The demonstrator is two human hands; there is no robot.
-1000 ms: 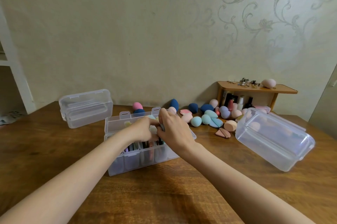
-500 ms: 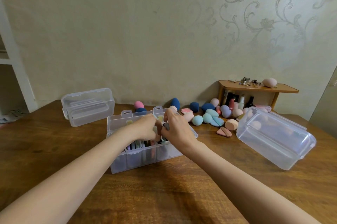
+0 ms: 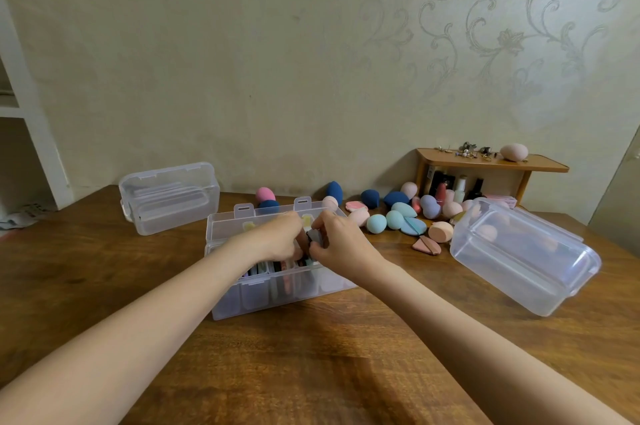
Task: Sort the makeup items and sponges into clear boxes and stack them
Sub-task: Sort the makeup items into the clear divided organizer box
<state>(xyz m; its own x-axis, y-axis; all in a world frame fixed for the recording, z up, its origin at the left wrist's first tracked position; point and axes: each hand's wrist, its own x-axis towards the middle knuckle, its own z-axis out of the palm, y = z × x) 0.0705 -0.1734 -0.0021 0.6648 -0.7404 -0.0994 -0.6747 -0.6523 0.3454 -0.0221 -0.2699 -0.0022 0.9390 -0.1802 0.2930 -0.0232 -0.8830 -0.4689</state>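
Both forearms reach in from the near edge and meet over the open clear box (image 3: 277, 289), and right there the right hand (image 3: 341, 246) has its fingers pinched around a small dark-grey item (image 3: 314, 237), held just above the row of makeup already standing in the compartments. The left hand (image 3: 273, 239) is curled close, touching or nearly touching that item from the other side; whether it shares the grip I cannot tell. The slot it wants lies straight below the fingertips, so the move looks like a short push down, right hand leading. The item's long axis is hidden by the fingers. Beyond the fingertips and off to the right sit the loose sponges (image 3: 394, 218), well apart from both hands, with a tilted clear box (image 3: 526, 255) nearer the right hand and another clear box (image 3: 169, 196) far left.
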